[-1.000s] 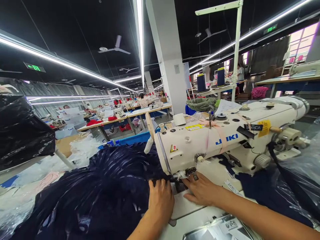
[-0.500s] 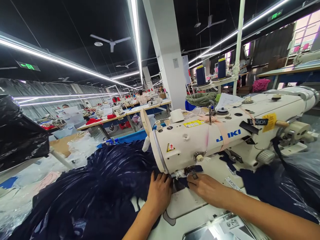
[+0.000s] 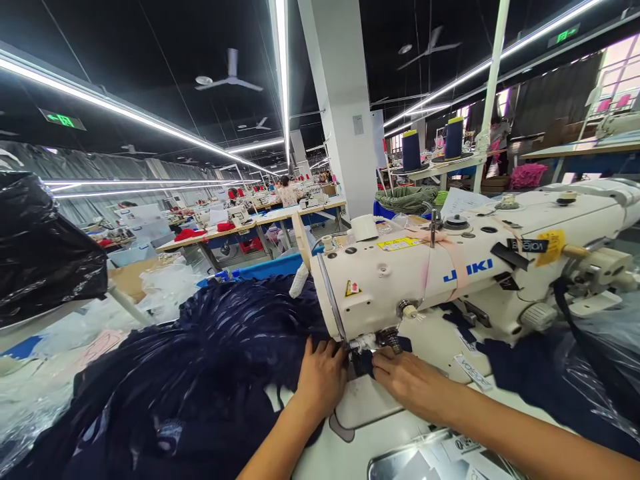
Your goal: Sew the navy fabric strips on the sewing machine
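A white JUKI sewing machine (image 3: 370, 283) stands before me, its needle area low at the left end of the head. Just left of the needle, my left hand (image 3: 323, 377) is closed on navy fabric (image 3: 200, 373), fingers bent and thumb partly hidden. My right hand (image 3: 410, 380) pinches a navy edge right of the presser foot, fingertips close under the head. Between the hands, a small dark piece of the fabric lies on the machine bed (image 3: 367, 403). The needle itself cannot be made out. The large navy pile spreads left of the machine.
A metal tray (image 3: 400, 460) with labels is sunk in the front table. Dark cloth (image 3: 530, 373) and clear plastic lie at right. A black plastic bag (image 3: 50, 247) hangs at left. Thread cones (image 3: 411, 151) stand behind the machine; people work at distant tables.
The camera view has swung slightly left, so the machine appears farther right. Both hands remain beside the needle area, with only a slight shift of the fingers.
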Motion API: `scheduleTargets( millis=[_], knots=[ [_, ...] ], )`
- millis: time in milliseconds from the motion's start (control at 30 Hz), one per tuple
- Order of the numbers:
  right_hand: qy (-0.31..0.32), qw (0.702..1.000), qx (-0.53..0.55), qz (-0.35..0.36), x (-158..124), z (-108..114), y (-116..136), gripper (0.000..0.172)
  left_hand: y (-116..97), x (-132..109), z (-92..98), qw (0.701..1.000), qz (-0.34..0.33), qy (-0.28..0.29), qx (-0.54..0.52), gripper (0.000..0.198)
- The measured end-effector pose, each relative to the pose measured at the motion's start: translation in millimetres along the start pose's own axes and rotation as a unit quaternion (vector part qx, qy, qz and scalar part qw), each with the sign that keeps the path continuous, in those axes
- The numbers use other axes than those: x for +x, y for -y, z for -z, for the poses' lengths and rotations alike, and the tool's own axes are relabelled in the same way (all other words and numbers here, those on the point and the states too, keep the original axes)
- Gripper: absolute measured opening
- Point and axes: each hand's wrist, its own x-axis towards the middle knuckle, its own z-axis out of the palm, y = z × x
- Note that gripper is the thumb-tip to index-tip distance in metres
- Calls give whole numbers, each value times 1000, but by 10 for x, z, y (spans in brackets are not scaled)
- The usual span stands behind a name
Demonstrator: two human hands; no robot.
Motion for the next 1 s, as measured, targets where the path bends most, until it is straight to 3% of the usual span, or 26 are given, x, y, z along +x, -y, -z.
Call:
scheduleTargets(
  millis=[633,800,1000],
  knots=[
    [-25,997,-59,-45,77,-215,115,26,98,163,-102,1000,-17,-4,-24,20],
    [8,998,-24,-63,85,-116,58,27,94,150,-92,1000,-9,-3,-23,20],
    [21,996,8,-83,21,34,-210,21,104,124,-71,1000,-3,-1,-28,21]
  ],
)
